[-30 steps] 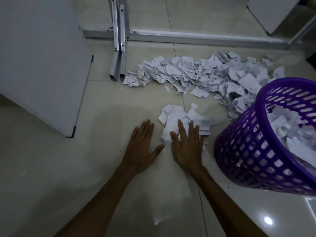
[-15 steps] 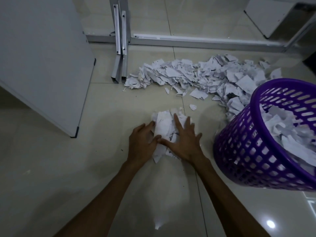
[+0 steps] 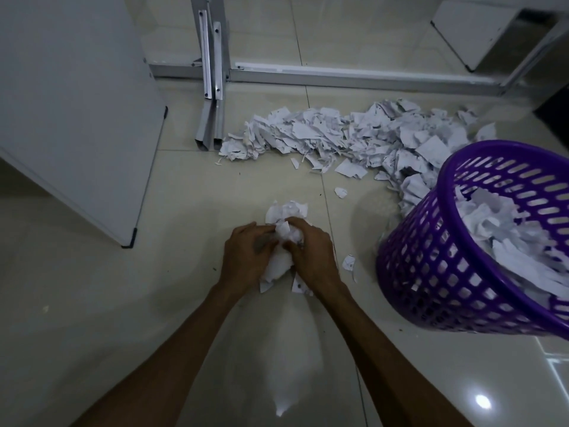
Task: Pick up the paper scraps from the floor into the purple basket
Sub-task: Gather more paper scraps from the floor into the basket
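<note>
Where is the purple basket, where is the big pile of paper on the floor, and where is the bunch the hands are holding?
purple basket (image 3: 431, 282): head view, its latticed outer wall.
big pile of paper (image 3: 354, 137): head view, middle of the heap.
bunch of scraps (image 3: 284, 215): head view, top part above the fingers.

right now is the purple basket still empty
No, the purple basket already holds a heap of white paper scraps that shows above its rim.

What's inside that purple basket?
The purple basket holds torn white paper scraps, piled near its rim. Whatever lies beneath them, and the basket's bottom, is covered.
</note>
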`<state>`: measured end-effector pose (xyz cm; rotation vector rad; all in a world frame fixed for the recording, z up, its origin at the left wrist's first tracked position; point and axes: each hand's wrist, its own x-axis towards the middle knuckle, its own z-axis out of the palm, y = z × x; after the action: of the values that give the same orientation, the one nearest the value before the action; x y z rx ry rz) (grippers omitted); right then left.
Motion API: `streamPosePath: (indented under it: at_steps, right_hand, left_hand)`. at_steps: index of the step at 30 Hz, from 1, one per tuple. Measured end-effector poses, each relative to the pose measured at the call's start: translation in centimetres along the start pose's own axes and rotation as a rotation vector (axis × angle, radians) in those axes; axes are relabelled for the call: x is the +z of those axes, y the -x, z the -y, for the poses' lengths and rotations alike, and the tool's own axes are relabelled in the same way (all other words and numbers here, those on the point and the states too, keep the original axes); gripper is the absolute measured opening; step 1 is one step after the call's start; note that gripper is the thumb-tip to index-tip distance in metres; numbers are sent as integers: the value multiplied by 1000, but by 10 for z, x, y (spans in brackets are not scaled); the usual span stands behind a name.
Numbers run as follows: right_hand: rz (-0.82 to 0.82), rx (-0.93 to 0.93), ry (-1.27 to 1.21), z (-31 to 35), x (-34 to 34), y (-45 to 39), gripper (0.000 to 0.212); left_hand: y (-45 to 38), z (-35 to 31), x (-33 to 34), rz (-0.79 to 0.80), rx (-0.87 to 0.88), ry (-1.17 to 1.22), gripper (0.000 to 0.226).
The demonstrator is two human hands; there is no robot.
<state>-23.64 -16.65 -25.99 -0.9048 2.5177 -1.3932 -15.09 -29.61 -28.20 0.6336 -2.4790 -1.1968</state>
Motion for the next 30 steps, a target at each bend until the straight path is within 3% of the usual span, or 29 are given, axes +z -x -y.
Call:
streamPosePath:
  at_steps: [9,21,26,30]
  right_hand:
    - [-14,181,-71,40,-60,-18,44]
    - [-238,0,-86,137,-194,-30,46]
    - [-367,52,-92,131,-259,-22,53]
    - [-314,148,-24,101,-304,-4,57]
  left_hand:
    - [-27,-68,-21,39,-35,302,15]
    - [-66,-213,-53,10,248,497,17]
    - [-67,-283,-26,99,328,585,15]
    - [-54,-312,7,202,363,452,23]
